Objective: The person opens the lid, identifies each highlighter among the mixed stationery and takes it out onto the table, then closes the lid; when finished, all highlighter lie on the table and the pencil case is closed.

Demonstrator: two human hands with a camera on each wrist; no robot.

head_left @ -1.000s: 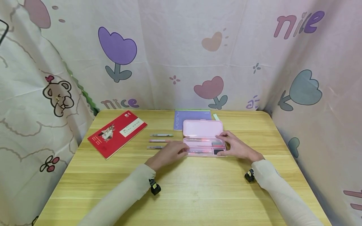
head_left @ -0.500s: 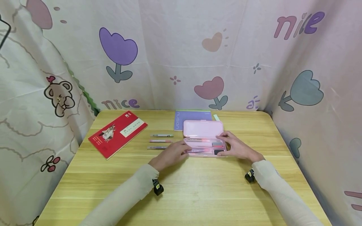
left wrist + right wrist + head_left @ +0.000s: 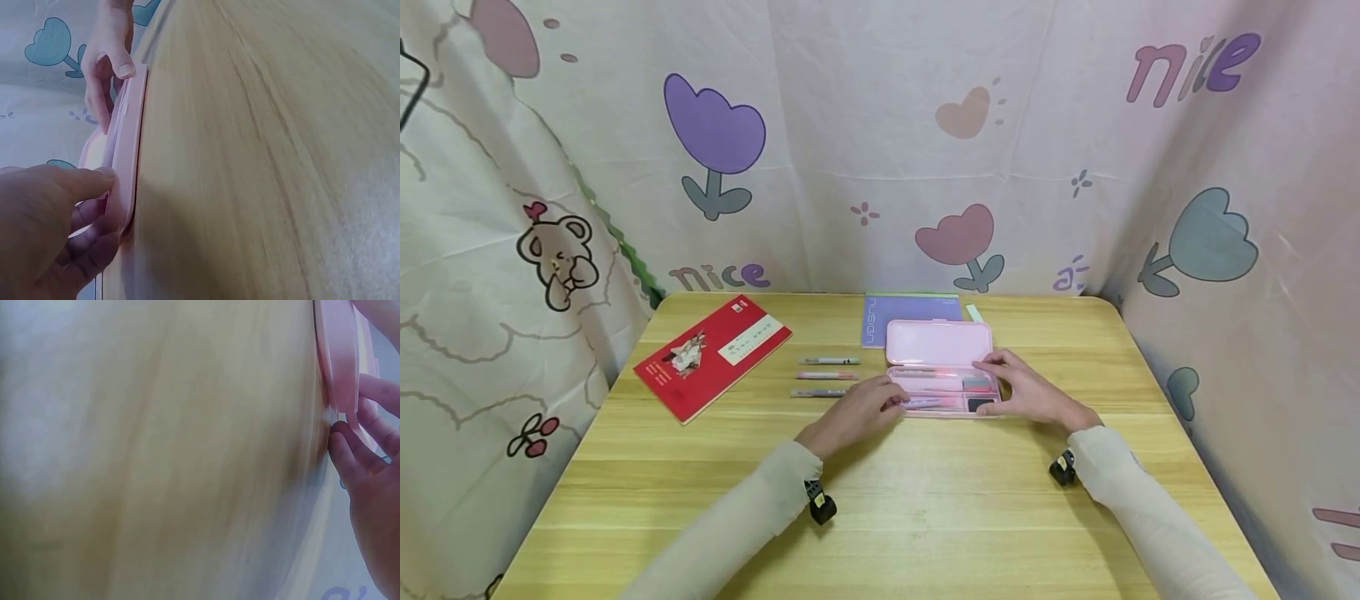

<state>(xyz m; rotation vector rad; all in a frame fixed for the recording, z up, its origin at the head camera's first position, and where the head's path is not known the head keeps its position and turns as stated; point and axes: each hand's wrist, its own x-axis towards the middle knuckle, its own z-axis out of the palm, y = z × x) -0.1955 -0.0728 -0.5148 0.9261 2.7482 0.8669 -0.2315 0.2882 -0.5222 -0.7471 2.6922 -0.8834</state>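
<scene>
A pink pencil case (image 3: 938, 342) lies with its lid up on the table, pens in its long compartments. My left hand (image 3: 856, 412) is at the case's left end, thumb and fingers pinching a light purple pen (image 3: 923, 403) in the front compartment. In the left wrist view, its thumb lies over the case's front wall (image 3: 128, 156). My right hand (image 3: 1030, 390) holds the case's right end, thumb at the front corner and fingers at the back. Near it, inside the case, are a black block (image 3: 980, 404) and a pink-and-grey piece (image 3: 976, 382).
Three pens, a grey one (image 3: 830, 361), a pinkish one (image 3: 826, 376) and a dark-tipped one (image 3: 817, 392), lie left of the case. Farther left is a red notebook (image 3: 700, 375). A purple notebook (image 3: 874, 321) and a small pale strip (image 3: 973, 312) lie behind the case.
My left hand has shifted slightly right along the case's left end, and the purple pen in the front compartment has moved a little with it. My right hand has stayed in place.
</scene>
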